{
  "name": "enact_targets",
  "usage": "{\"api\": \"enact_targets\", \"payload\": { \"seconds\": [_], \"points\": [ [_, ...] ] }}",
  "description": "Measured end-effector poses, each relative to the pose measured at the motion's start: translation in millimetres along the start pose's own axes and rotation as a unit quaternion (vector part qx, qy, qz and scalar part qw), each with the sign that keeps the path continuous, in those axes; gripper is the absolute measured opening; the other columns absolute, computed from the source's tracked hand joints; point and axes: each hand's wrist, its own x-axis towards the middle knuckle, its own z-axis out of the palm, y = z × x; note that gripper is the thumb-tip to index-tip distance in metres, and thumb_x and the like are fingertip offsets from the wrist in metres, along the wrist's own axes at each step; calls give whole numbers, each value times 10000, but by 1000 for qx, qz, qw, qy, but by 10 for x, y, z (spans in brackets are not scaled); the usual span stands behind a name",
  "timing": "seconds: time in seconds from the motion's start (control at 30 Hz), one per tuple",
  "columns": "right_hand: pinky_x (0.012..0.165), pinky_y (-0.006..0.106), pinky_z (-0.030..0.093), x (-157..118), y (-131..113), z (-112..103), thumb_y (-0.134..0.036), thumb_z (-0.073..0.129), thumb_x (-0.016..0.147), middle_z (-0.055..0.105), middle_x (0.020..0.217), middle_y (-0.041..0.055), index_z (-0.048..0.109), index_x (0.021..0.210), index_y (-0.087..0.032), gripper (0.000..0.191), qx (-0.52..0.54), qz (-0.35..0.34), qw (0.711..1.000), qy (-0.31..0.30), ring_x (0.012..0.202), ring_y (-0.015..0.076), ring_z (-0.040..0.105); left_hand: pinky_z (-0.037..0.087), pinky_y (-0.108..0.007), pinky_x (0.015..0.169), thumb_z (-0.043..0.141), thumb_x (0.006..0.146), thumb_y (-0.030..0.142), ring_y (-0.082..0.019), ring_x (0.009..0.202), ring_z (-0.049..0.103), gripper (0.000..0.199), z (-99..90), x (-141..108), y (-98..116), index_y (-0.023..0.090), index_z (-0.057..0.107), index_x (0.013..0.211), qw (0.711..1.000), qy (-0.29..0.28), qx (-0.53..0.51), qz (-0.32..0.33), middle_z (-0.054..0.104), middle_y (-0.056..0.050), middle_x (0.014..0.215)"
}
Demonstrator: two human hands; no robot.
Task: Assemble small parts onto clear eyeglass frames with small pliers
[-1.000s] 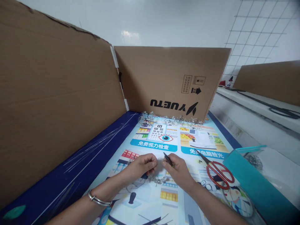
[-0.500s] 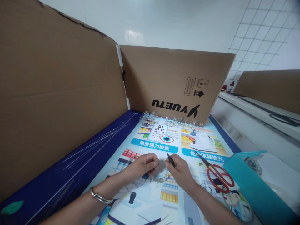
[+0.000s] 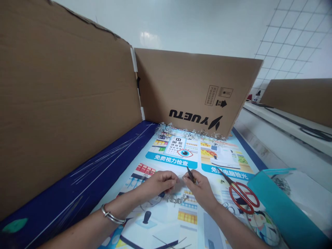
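My left hand point(image 3: 166, 181), a silver bangle on its wrist, is closed in a pinch on the thin cord of a beaded strand. The beaded strand point(image 3: 177, 200), with clear and silvery beads, hangs in a loop below and between my two hands. My right hand point(image 3: 198, 186) is wrapped round a slim dark pointed tool point(image 3: 191, 174), its tip sticking up past the thumb. Thumb and forefinger of that hand also meet at the strand's upper end, close to my left fingertips. The exact grip on the cord is too fine to make out.
Red-handled scissors point(image 3: 243, 197) lie right of my right hand, beside a teal box point(image 3: 280, 204). Clear and silvery trinkets point(image 3: 189, 135) line the base of the cardboard panel point(image 3: 197, 86). Thin wires point(image 3: 171, 242) lie at the front on the printed sheet point(image 3: 166, 221).
My hands have drawn closer together, their fingertips nearly meeting at the cord. The dark tool has shifted slightly right with my right hand. The view has moved a little.
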Motion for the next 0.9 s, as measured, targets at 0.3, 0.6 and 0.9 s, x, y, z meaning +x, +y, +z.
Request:
{"api": "enact_targets", "payload": {
  "seconds": [0.3,0.6,0.9],
  "points": [
    [590,219,347,-5,32,26,-316,514,788,476,660,-26,566,731,-174,162,5,11,1000,6,629,106,416,314,-196,509,497,787,430,-79,519,427,308,6,-25,38,129,558,792,1000,-2,6,11,487,21,570],
    [573,218,346,-3,23,23,-348,520,788,454,633,-29,564,711,-172,197,10,18,1000,5,610,102,402,310,-192,507,514,774,413,-75,504,424,273,22,-38,103,141,538,755,1000,5,19,-8,485,34,547],
    [690,262,402,28,101,24,-436,527,775,600,842,26,589,918,-174,305,72,79,987,121,769,155,514,317,-190,499,501,786,419,-72,502,429,289,-10,-15,-17,133,531,763,1000,17,9,6,500,23,574]
  ]
}}
